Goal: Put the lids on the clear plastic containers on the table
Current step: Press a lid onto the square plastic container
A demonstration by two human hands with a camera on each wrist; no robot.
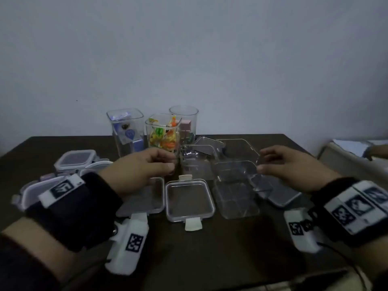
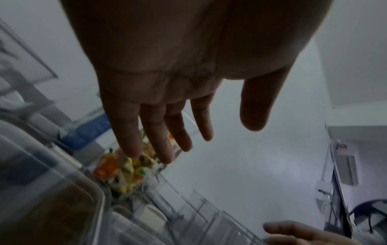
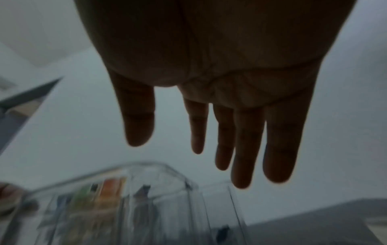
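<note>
Three tall clear containers stand at the back of the table [image 1: 231, 248]: a square one with blue items [image 1: 126, 131], one full of colourful sweets [image 1: 163, 133] [image 2: 123, 172], and a round one with pink cubes [image 1: 184, 122]. Empty clear containers [image 1: 237, 190] [image 1: 199, 162] [image 1: 237, 150] crowd the middle. A clear lid with white tabs [image 1: 190, 199] lies flat in front. My left hand [image 1: 169, 161] [image 2: 220, 132] hovers by the sweets container, fingers straight, holding nothing. My right hand [image 1: 262, 160] [image 3: 178, 149] is spread beside an empty container's rim [image 3: 146, 199]; contact is unclear.
More lids lie around: one partly under my left hand [image 1: 147, 196], a grey one at the right [image 1: 281, 196], and a pile at the left [image 1: 77, 159]. A white wall rises behind the table. Papers and someone's hand [image 1: 375, 152] sit off the table's right edge.
</note>
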